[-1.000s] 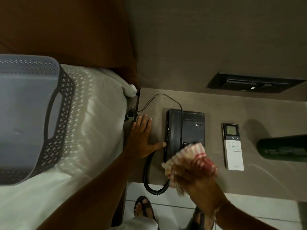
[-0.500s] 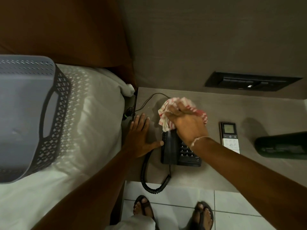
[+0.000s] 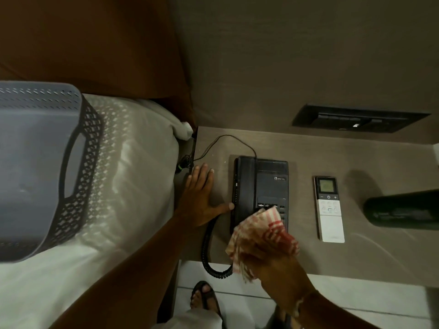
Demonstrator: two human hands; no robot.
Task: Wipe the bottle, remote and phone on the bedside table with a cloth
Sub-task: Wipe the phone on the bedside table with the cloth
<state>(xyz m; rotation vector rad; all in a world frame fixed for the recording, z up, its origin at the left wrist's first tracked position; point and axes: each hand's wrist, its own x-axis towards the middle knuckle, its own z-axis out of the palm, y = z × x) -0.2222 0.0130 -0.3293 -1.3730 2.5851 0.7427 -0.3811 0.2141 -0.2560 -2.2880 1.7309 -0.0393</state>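
Note:
A black desk phone (image 3: 261,186) sits on the brown bedside table (image 3: 356,157), its coiled cord (image 3: 209,252) looping over the front edge. My left hand (image 3: 202,198) lies flat on the table left of the phone, thumb touching its side. My right hand (image 3: 273,264) grips a bunched red-and-white checked cloth (image 3: 259,233) over the phone's near end, covering part of the keypad. A white remote (image 3: 329,207) with a small screen lies right of the phone. Further right lies a dark bottle (image 3: 401,207), cut off by the frame edge.
A bed with white sheets (image 3: 133,186) is at the left, with a grey perforated basket (image 3: 42,167) on it. A dark switch panel (image 3: 358,118) is set in the wall behind the table. My sandalled feet (image 3: 204,298) stand on pale floor tiles.
My right hand has pulled the cloth from the phone's far end back to its near end, uncovering the top of the phone. My left hand has stayed in place.

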